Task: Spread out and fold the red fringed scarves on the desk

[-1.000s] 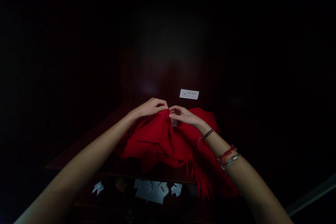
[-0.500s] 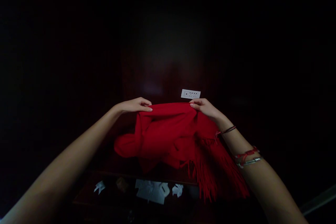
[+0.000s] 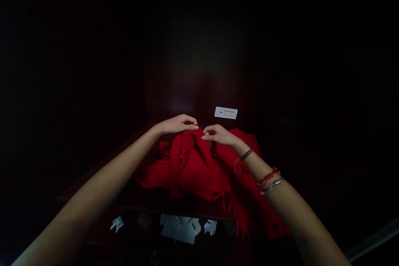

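A red scarf with long fringe lies bunched on a dark wooden table, its fringed end hanging over the front edge at the right. My left hand pinches a raised fold of it between thumb and fingers. Close beside it, my right hand has its thumb and fingertips closed on the same lifted part. The fabric between the hands forms a small peak. A small pale patch, perhaps a label, shows just below my right fingertips.
A white socket panel sits behind the scarf. Below the table edge lie white papers, a crumpled white piece, another crumpled piece and a brownish lump. Everything around is very dark.
My hands spread apart, stretching the scarf's upper edge between them, then came back together at the middle. The scarf's left part is now more gathered.
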`<state>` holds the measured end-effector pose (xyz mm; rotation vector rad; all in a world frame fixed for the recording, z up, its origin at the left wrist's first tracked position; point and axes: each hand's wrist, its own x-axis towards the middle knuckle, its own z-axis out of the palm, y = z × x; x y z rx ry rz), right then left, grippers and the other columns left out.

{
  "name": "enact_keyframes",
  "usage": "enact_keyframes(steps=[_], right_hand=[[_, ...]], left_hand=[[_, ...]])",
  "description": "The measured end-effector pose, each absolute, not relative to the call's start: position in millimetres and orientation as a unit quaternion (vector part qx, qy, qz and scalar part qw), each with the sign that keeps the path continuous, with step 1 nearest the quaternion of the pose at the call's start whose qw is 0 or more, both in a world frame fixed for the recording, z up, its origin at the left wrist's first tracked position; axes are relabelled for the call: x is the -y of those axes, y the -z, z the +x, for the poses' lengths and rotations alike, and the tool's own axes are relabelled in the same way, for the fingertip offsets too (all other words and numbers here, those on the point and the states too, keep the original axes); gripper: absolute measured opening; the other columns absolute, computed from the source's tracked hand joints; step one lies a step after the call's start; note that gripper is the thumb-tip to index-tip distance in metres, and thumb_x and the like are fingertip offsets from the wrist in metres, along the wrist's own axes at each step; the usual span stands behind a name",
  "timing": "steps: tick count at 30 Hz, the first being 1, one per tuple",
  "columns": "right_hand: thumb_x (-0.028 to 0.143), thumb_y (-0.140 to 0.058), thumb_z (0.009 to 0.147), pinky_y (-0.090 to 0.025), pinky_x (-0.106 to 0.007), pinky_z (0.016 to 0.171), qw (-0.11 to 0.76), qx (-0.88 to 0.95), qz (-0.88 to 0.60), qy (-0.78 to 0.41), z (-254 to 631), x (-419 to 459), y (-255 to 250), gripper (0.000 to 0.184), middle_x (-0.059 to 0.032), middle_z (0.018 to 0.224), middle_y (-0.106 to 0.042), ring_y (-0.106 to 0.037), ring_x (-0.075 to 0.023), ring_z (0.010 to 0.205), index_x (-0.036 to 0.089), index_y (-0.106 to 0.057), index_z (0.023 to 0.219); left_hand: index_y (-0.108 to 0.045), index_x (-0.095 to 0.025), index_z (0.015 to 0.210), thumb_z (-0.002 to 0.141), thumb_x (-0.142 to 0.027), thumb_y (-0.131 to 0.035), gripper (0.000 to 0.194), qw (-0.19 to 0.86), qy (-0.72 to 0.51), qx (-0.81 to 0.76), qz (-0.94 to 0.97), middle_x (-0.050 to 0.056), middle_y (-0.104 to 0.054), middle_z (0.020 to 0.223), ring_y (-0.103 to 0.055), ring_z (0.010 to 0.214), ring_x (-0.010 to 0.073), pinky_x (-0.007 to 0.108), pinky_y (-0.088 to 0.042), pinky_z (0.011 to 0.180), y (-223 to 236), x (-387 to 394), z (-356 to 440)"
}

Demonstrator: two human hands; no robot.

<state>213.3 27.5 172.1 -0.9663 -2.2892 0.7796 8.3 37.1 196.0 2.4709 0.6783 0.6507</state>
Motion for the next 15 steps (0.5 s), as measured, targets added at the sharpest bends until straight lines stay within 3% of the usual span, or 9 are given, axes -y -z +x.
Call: enact_keyframes(steps=[3, 6, 9, 12, 15], right_hand=[[0.033, -0.059, 0.066, -0.042, -0.029, 0.066, 0.306, 0.825, -0.350, -0.321, 222, -32, -178, 0.021, 0.0005, 0.064, -0.055, -0.053, -0.0123, 0.065, 0.013, -0.053, 0.068], [0.033, -0.060, 0.065, -0.040, -0.029, 0.075, 0.353, 0.812, -0.321, -0.337, 230, -32, -182, 0.020, -0.0014, 0.079, -0.057, -0.053, -0.0128, 0.079, 0.015, -0.053, 0.072], [0.033, -0.061, 0.064, -0.038, -0.027, 0.079, 0.333, 0.818, -0.293, -0.367, 224, -32, -179, 0.029, -0.0024, 0.094, -0.056, -0.050, -0.0124, 0.089, 0.017, -0.054, 0.087], [0.036, -0.060, 0.064, -0.039, -0.025, 0.068, 0.255, 0.827, -0.294, -0.406, 214, -33, -175, 0.028, -0.0002, 0.080, -0.057, -0.051, -0.0110, 0.074, 0.015, -0.055, 0.083], [0.039, -0.059, 0.063, -0.034, -0.021, 0.054, 0.277, 0.815, -0.330, -0.386, 214, -32, -175, 0.026, 0.0043, 0.060, -0.049, -0.044, -0.0079, 0.057, 0.014, -0.052, 0.069]], left_hand=[[-0.057, -0.012, 0.072, 0.071, -0.034, -0.053, 0.022, 0.254, -0.219, -0.268, 0.903, -0.002, -0.053, 0.067, -0.046, 0.064, 0.0095, 0.018, -0.035, 0.059, -197, -36, -2], [-0.058, -0.013, 0.075, 0.071, -0.033, -0.054, 0.020, 0.279, -0.215, -0.270, 0.896, -0.001, -0.056, 0.073, -0.049, 0.069, 0.0111, 0.019, -0.036, 0.062, -195, -34, -6], [-0.060, -0.014, 0.082, 0.073, -0.031, -0.052, 0.021, 0.280, -0.218, -0.246, 0.902, 0.001, -0.059, 0.079, -0.050, 0.074, 0.0123, 0.020, -0.036, 0.067, -196, -32, 4], [-0.060, -0.014, 0.081, 0.073, -0.032, -0.052, 0.021, 0.236, -0.205, -0.239, 0.919, -0.001, -0.058, 0.076, -0.049, 0.071, 0.0114, 0.019, -0.035, 0.065, -199, -31, 12], [-0.060, -0.015, 0.079, 0.072, -0.034, -0.052, 0.022, 0.168, -0.173, -0.276, 0.930, -0.002, -0.057, 0.071, -0.049, 0.066, 0.0107, 0.018, -0.034, 0.061, -200, -35, 7]])
